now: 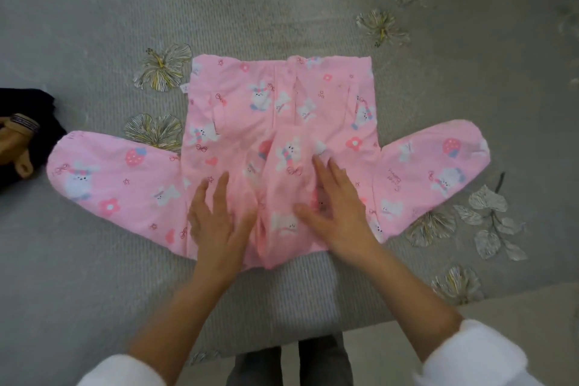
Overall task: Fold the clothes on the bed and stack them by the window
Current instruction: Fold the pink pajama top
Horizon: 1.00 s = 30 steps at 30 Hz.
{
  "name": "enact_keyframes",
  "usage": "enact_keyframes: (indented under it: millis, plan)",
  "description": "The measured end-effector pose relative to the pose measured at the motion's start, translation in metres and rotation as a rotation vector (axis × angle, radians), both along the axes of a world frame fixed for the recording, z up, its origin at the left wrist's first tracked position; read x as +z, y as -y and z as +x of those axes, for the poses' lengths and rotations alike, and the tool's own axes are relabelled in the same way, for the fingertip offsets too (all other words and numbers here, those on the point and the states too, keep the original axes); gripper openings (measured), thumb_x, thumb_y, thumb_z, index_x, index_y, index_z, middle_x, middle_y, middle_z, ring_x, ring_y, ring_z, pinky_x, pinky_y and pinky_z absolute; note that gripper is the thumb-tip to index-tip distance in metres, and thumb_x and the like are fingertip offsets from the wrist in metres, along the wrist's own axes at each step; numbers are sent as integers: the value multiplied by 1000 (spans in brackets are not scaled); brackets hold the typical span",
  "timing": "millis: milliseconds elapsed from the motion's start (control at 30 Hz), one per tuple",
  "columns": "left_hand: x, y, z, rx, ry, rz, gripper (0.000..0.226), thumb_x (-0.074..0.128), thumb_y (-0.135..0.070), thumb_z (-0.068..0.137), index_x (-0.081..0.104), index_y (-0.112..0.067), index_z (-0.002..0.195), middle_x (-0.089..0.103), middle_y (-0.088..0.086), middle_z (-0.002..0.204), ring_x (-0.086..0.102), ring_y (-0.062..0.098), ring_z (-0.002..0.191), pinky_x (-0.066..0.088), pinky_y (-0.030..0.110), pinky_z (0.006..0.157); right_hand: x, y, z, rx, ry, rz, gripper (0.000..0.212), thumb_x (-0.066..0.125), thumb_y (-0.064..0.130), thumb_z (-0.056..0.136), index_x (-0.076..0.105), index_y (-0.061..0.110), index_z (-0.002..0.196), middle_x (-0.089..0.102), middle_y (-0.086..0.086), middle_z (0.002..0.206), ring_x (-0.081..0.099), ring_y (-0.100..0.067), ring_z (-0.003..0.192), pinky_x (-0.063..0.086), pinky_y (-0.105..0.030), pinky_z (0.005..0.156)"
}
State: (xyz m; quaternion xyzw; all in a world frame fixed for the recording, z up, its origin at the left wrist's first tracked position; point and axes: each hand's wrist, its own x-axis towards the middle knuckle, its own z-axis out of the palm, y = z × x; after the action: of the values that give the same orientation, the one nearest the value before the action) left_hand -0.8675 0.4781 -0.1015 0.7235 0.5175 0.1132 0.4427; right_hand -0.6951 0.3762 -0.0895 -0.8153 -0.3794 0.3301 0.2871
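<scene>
**Flattening pink top, sleeves unfolded**

Risk I see: the bunched ridge down the middle of the pink top (282,110) gets creased in if I fold now. My left hand (216,219) and right hand (335,207) press flat either side of it, fingers spread, gripping nothing. The top lies spread on the bed (94,25).
</scene>
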Motion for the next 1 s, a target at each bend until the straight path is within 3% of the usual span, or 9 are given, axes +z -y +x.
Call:
enact_keyframes:
  millis: [100, 267, 400, 500, 567, 700, 867, 933, 1000]
  plan:
    - [2, 7, 16, -298, 60, 292, 67, 35, -61, 87, 12, -42, 147, 1, 0, 158, -6, 18, 147, -3, 33, 117, -30, -8, 2, 138, 304, -159, 66, 28, 67, 89, -19, 61, 134, -1, 6, 162, -7, -20, 148, 5, -49, 115]
    - [-25, 5, 50, -663, -207, 542, 59, 20, -54, 97, 16, -34, 152, -4, 1, 161, -5, 24, 148, 0, 43, 117, -77, -25, 37, 262, 420, -373, 63, 15, 59, 95, -7, 36, 150, -10, 11, 160, -16, -18, 147, -7, -46, 116]
    - [-64, -21, 60, -619, -461, 418, 68, 8, -62, 88, -3, -36, 150, -21, -6, 156, -13, 20, 147, -7, 39, 118, -87, -15, 56, 216, 411, -280, 71, 2, 72, 87, 4, 41, 151, -12, 17, 156, -13, -18, 147, -5, -46, 116]
    - [-88, -23, 65, -615, -475, 336, 65, 5, -68, 85, -21, -48, 142, -30, -4, 154, -22, 20, 144, -10, 42, 117, -93, -3, 68, 147, 467, -360, 66, 1, 79, 80, -16, 57, 140, -21, 4, 158, -24, -23, 144, -10, -54, 113]
    - [-97, -15, 69, -568, -456, 350, 65, 9, -68, 88, -18, -48, 144, -22, 0, 157, -19, 24, 145, -10, 43, 116, -100, -5, 74, 149, 443, -397, 62, 0, 82, 77, -29, 64, 129, -29, 0, 156, -28, -26, 143, -14, -59, 110]
    - [-103, -5, 83, -479, -450, 372, 66, 13, -64, 91, -15, -44, 146, -17, 5, 159, -16, 25, 146, -7, 45, 116, -115, -18, 93, 193, 478, -350, 60, -1, 81, 78, -31, 64, 127, -35, 1, 152, -32, -23, 141, -21, -59, 106]
    - [-95, 1, 117, -337, -434, 342, 70, 27, -58, 87, 16, -32, 151, 10, 14, 159, 9, 35, 146, 7, 53, 114, -115, -35, 131, 309, 469, -303, 62, 7, 84, 77, -15, 66, 133, -23, 4, 159, -28, -16, 143, -19, -57, 109]
    - [-91, 1, 124, -290, -364, 384, 70, 37, -52, 82, 24, -29, 147, 18, 16, 156, 16, 34, 143, 15, 56, 113, -105, -41, 138, 321, 389, -247, 66, 25, 80, 82, 9, 58, 142, -12, 5, 161, -19, -14, 146, -15, -54, 112]
    - [-91, 2, 130, -345, -237, 549, 67, 44, -45, 81, 26, -29, 144, 19, 16, 154, 16, 35, 142, 16, 58, 112, -90, -36, 141, 189, 282, -84, 61, 49, 65, 85, 37, 44, 141, 13, 3, 160, 3, -15, 148, -1, -47, 115]
